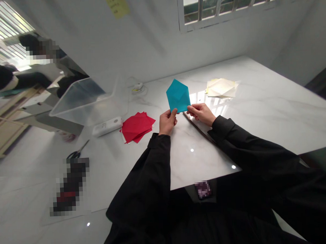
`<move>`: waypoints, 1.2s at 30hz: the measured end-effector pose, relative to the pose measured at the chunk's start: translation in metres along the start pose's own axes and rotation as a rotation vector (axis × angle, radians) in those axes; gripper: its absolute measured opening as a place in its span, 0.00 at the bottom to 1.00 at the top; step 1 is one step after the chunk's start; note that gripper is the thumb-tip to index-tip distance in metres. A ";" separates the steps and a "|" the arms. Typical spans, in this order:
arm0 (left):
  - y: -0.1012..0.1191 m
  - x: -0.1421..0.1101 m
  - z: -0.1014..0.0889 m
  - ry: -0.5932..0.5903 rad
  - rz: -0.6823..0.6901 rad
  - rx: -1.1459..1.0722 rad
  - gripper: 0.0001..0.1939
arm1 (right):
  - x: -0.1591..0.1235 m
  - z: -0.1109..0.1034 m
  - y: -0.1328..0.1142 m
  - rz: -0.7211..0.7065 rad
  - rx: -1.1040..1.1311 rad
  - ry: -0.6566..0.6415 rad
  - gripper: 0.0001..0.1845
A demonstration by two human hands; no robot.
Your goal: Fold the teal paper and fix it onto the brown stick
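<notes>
A blue paper envelope (178, 97) with its pointed flap up is raised above the marble-patterned table. My left hand (168, 121) pinches its lower left corner, thumb on the near face. At the lower right corner, the fingertips of my right hand (202, 112) are closed on the paper. Left of my hands lies a pile of red envelopes (137, 126), with some white edges showing beneath. Cream-coloured envelopes (221, 88) are stacked farther back on the right. A dark thin strip (199, 129) runs along the tabletop under my right forearm.
A clear plastic bin (83, 100) stands at the left, with a white elongated device (107, 126) before it. Scissors (77, 151) lie near a blurred-out dark item (70, 187). A small white gadget with a cable (137, 87) is by the wall. Another person (20, 78) is at the far left.
</notes>
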State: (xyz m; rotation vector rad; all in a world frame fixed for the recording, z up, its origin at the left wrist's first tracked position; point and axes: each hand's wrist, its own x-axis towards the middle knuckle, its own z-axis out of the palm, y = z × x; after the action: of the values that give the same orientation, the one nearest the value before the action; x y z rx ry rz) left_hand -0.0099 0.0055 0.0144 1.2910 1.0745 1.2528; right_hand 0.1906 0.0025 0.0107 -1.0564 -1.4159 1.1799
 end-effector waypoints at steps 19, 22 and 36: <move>0.011 -0.003 -0.003 -0.007 -0.054 -0.083 0.31 | -0.002 -0.001 -0.008 0.028 0.010 -0.048 0.36; 0.009 -0.001 -0.003 0.011 -0.071 -0.081 0.32 | -0.003 0.000 -0.009 0.038 -0.008 -0.107 0.36; 0.001 0.000 0.001 -0.078 -0.107 -0.090 0.34 | -0.002 -0.003 -0.009 0.051 -0.068 -0.169 0.36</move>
State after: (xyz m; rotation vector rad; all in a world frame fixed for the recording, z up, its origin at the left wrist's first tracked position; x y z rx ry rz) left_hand -0.0093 0.0049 0.0149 1.1896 1.0073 1.1483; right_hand 0.1934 -0.0006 0.0190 -1.0653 -1.5769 1.2905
